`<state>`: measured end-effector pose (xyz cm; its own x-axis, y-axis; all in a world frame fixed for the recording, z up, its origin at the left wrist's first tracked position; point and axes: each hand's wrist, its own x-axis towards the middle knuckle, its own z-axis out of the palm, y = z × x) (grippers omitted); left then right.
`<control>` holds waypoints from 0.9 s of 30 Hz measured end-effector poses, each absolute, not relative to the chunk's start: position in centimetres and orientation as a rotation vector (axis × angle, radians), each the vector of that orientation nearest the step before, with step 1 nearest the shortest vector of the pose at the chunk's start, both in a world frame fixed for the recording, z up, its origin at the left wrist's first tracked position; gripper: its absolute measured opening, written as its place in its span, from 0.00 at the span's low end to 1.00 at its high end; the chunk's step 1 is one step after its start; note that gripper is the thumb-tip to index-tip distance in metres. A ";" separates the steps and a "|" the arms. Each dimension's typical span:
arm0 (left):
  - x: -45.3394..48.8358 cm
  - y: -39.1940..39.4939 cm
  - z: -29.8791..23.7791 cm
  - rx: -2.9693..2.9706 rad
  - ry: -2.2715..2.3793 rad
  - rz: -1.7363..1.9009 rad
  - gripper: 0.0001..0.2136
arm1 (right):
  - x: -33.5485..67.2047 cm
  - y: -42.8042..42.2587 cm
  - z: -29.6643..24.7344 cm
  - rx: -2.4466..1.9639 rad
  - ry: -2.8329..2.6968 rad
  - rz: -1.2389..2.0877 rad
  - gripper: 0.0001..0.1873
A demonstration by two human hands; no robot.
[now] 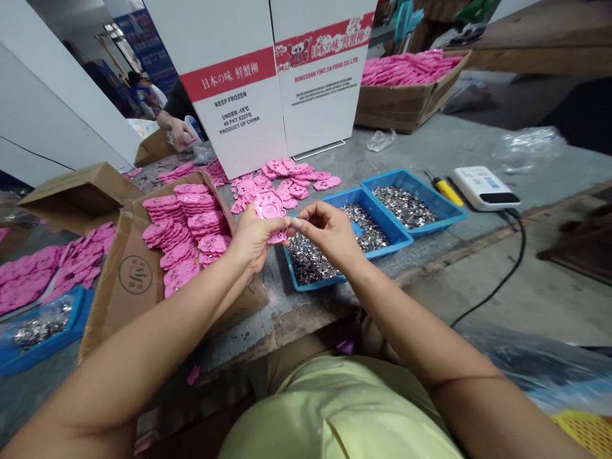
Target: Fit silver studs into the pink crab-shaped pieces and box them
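Observation:
My left hand (251, 239) holds a pink flat plastic piece (269, 207) upright above the table's near edge. My right hand (325, 233) pinches something small at that piece's right edge; what it pinches is too small to make out. Just below and right of the hands sits a blue tray (396, 241) full of small silvery metal parts. To the left an open cardboard box (129, 274) holds stacks of the same pink pieces (189, 233). More pink pieces (287, 182) lie loose on the table behind my hands.
A second blue tray (449, 213) of metal parts, a yellow-handled tool (447, 190) and a white device (482, 187) with a black cable lie right. Tall white cartons (277, 83) stand behind. Another person's hand (179, 134) works at the far left.

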<state>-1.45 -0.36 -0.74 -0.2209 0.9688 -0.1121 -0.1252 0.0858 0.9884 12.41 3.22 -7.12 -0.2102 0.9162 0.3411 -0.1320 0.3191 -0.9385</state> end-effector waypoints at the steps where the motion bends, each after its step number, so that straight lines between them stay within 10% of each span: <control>1: -1.4 -0.4 -0.8 0.941 1.335 1.355 0.27 | 12.3 3.3 -6.9 -0.773 -1.444 1.168 0.24; 12: -0.9 -0.3 -0.1 0.770 1.105 1.306 0.10 | 12.6 3.7 -6.7 -0.611 -1.231 1.235 0.15; 27: 0.0 -1.0 0.3 0.859 0.982 1.330 0.22 | 11.5 3.5 -7.9 -0.710 -1.289 1.035 0.10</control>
